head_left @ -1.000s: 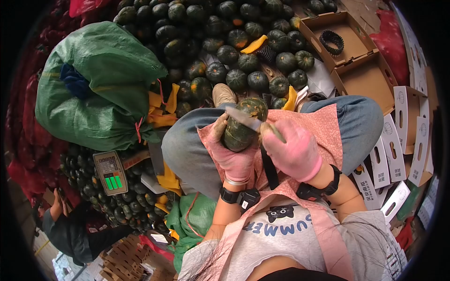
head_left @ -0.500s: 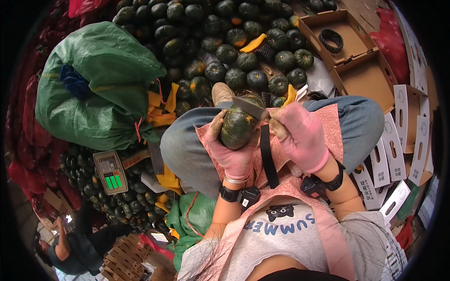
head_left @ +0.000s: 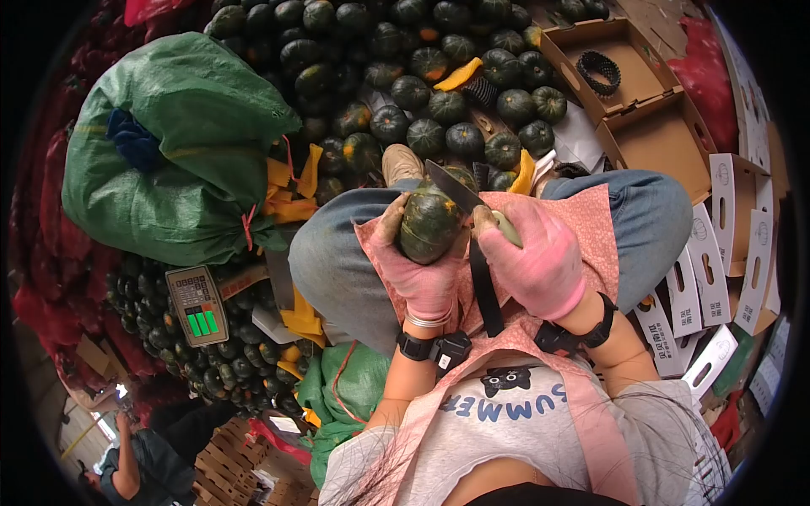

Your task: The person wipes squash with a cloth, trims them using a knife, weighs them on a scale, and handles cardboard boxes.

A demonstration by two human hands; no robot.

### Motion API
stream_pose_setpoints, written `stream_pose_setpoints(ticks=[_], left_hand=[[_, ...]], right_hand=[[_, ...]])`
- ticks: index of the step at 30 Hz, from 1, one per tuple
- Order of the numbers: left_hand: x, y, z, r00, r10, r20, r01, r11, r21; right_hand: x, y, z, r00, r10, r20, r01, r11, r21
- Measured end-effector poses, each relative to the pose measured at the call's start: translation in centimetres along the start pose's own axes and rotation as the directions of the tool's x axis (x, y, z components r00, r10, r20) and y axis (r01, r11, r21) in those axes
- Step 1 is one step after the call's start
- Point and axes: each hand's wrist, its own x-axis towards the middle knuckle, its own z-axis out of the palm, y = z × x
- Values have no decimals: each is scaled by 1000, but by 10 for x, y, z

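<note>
My left hand (head_left: 419, 282), in a pink fingerless glove, cups a dark green pumpkin (head_left: 429, 228) with orange specks above my lap. In my right hand (head_left: 540, 257), gloved the same way, is a knife (head_left: 456, 187), the fingers closed round its pale handle. The blade points up and left, over the upper right side of the pumpkin; whether it touches the skin I cannot tell. A black strap (head_left: 484, 291) lies across the pink apron (head_left: 582, 223) between my hands.
Many pumpkins (head_left: 422, 135) are heaped ahead. A green sack (head_left: 202, 101) and a digital scale (head_left: 197, 308) are at left. Open cardboard boxes (head_left: 662, 139) stand at right, with white cartons (head_left: 709, 261) below them. Another person (head_left: 148, 460) is at lower left.
My right hand has turned and moved slightly down, so the knife blade now slants up and left instead of lying nearly flat across the pumpkin. The pumpkin stays in my left hand.
</note>
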Motion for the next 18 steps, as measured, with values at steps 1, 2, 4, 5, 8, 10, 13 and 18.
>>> stream_pose_setpoints(ticks=[1, 2, 4, 5, 8, 10, 13, 18], left_hand=[[-1, -1, 0, 1000, -2, -3, 2, 1000, -23], [-1, -3, 0, 1000, -3, -7, 3, 999, -46], [-1, -3, 0, 1000, -8, -11, 7, 999, -53], [-1, -2, 0, 1000, -12, -9, 11, 999, -38], [1, 3, 1, 1000, -15, -8, 15, 1000, -1], [3, 6, 0, 1000, 3, 2, -3, 1000, 29], [3, 7, -2, 998, 57, 32, -59, 995, 74], [2, 3, -5, 990, 132, 51, -135, 989, 65]], right_hand=[[0, 0, 1, 1000, 20, -9, -19, 999, 35], [0, 1, 2, 999, 39, -18, -37, 997, 70], [1, 2, 3, 999, 39, -17, -37, 993, 111], [1, 4, 3, 999, 39, -17, -36, 991, 130], [-7, 10, 14, 983, 174, -61, -148, 941, 306], [-7, 3, 8, 911, 409, 59, -369, 741, 562], [-3, -5, 3, 828, 517, 219, -501, 505, 703], [2, -7, 2, 744, 539, 394, -608, 302, 734]])
